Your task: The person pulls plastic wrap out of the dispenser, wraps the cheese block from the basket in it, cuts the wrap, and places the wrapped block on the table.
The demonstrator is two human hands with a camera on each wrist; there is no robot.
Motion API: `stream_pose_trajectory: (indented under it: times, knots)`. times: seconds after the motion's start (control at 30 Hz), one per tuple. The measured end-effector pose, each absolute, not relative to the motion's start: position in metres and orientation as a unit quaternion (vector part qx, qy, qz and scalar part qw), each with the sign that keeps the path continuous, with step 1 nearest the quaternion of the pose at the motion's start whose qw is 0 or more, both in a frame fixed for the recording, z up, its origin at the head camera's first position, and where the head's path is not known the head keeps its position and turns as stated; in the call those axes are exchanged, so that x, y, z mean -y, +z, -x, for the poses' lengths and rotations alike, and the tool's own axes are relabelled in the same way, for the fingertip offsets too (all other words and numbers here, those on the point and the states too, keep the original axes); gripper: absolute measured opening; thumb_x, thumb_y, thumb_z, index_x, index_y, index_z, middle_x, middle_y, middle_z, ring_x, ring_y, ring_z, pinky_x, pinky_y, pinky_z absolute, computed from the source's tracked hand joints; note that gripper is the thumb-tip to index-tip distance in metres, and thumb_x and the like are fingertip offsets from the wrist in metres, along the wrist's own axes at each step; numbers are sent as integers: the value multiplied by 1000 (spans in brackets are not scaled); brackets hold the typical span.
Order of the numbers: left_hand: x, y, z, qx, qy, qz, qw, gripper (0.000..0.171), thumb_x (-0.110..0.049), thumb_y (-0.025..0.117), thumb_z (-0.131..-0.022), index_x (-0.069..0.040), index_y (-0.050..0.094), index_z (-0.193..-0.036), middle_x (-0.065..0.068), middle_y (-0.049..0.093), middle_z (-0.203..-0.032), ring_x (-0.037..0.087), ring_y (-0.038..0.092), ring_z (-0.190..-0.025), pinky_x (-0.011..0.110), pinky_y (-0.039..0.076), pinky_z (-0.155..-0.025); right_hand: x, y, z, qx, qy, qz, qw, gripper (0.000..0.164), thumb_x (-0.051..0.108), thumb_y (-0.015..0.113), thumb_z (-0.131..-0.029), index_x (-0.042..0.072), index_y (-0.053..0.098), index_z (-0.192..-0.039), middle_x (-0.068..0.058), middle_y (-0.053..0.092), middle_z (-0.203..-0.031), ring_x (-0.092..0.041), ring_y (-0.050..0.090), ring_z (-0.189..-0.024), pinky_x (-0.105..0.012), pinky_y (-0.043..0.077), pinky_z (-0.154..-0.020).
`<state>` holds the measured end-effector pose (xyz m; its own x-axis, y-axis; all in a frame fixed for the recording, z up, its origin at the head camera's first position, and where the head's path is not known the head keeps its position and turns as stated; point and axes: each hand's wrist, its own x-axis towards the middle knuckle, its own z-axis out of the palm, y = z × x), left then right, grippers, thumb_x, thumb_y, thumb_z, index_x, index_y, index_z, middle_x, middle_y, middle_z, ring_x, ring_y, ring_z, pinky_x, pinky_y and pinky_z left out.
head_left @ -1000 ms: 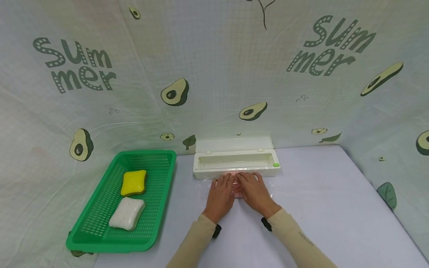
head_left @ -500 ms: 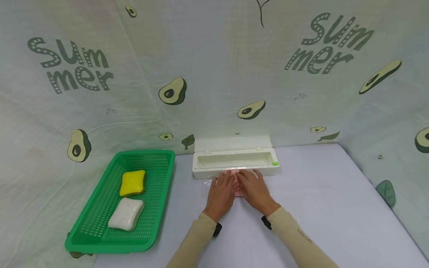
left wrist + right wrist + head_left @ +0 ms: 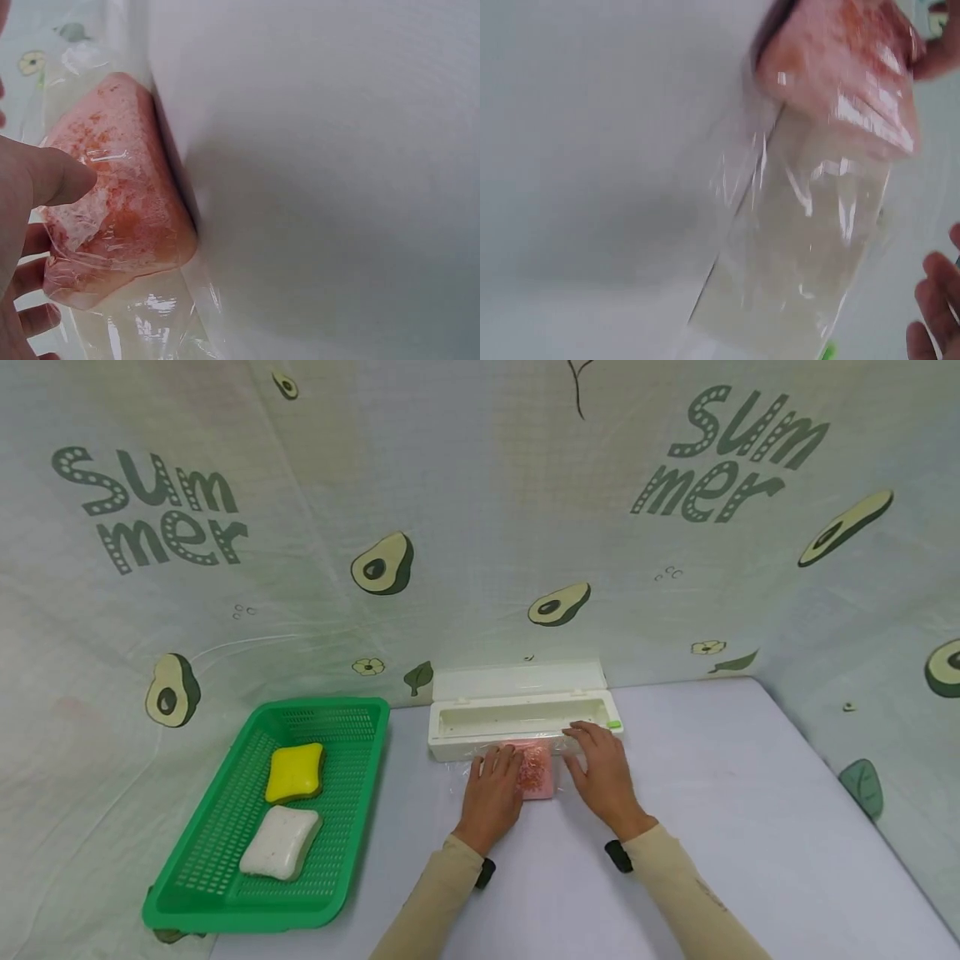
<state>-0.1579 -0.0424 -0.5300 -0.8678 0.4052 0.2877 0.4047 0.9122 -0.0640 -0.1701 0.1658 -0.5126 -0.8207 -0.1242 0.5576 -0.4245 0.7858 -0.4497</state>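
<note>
Contact with the film-covered pink block (image 3: 537,777), at the near side of the white hinged-lid box (image 3: 450,750), now rests with the left hand (image 3: 491,799) alone, fingers extended, as the right hand (image 3: 607,777) has moved off rightward, grasping nothing, leaving the block's right side untouched.

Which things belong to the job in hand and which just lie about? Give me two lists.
Seemingly in use:
pink block, left hand on it
clear film over it
open white box behind it

Apparently lying about:
green basket
yellow block in it
white block in it
</note>
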Motion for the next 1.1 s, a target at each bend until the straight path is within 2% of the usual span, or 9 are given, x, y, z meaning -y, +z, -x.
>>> stream_pose_trajectory:
  times: [0.13, 0.3, 0.43, 0.57, 0.7, 0.83, 1.1]
  knots:
    - [42, -529, 158, 963, -8, 216, 162, 58, -30, 83, -91, -13, 61, -142, 7, 55, -151, 27, 49, -139, 44, 42, -111, -195, -512, 181, 902, 331, -81, 266, 42, 4, 82, -91, -6, 65, -128, -27, 61, -133, -50, 55, -122, -64, 42, -99]
    - [41, -526, 160, 959, -10, 224, 172, 60, -33, 84, -89, -13, 58, -140, 7, 54, -146, 26, 48, -136, 43, 42, -108, -231, -519, 192, 910, 360, -45, 201, 55, 8, 83, -92, -7, 58, -139, -30, 53, -143, -52, 47, -131, -67, 36, -108]
    - [37, -519, 165, 962, -40, 223, 153, 59, -32, 83, -92, -16, 57, -142, 5, 55, -145, 25, 47, -136, 44, 40, -109, -248, -527, 199, 910, 384, -51, 149, 62, 12, 84, -92, -6, 55, -144, -30, 47, -151, -51, 41, -139, -68, 33, -115]
    - [26, -508, 172, 953, -89, 240, 159, 55, -27, 81, -91, -17, 60, -141, 4, 57, -142, 24, 48, -135, 45, 41, -107, -256, -535, 204, 909, 394, -55, 128, 63, 14, 84, -92, -4, 56, -146, -29, 46, -153, -50, 39, -142, -68, 31, -117]
    - [10, -496, 182, 944, -109, 263, 165, 50, -31, 77, -94, -18, 62, -140, 1, 58, -141, 23, 49, -133, 43, 40, -106, -258, -541, 209, 906, 393, -64, 142, 61, 10, 84, -91, -5, 57, -144, -29, 50, -149, -49, 45, -136, -66, 35, -113]
    - [-9, -487, 192, 947, -111, 271, 136, 49, -39, 72, -99, -20, 61, -143, -2, 55, -143, 21, 47, -135, 40, 38, -108, -257, -547, 214, 905, 384, -76, 165, 63, 7, 85, -89, -5, 57, -143, -29, 53, -145, -49, 50, -128, -64, 40, -108]
    - [-45, -481, 214, 949, -119, 274, 103, 46, -43, 67, -103, -22, 62, -144, -2, 59, -141, 20, 49, -134, 42, 39, -110, -250, -548, 221, 920, 333, -75, 191, 65, 13, 90, -85, -6, 62, -140, -30, 56, -141, -51, 50, -130, -65, 42, -108]
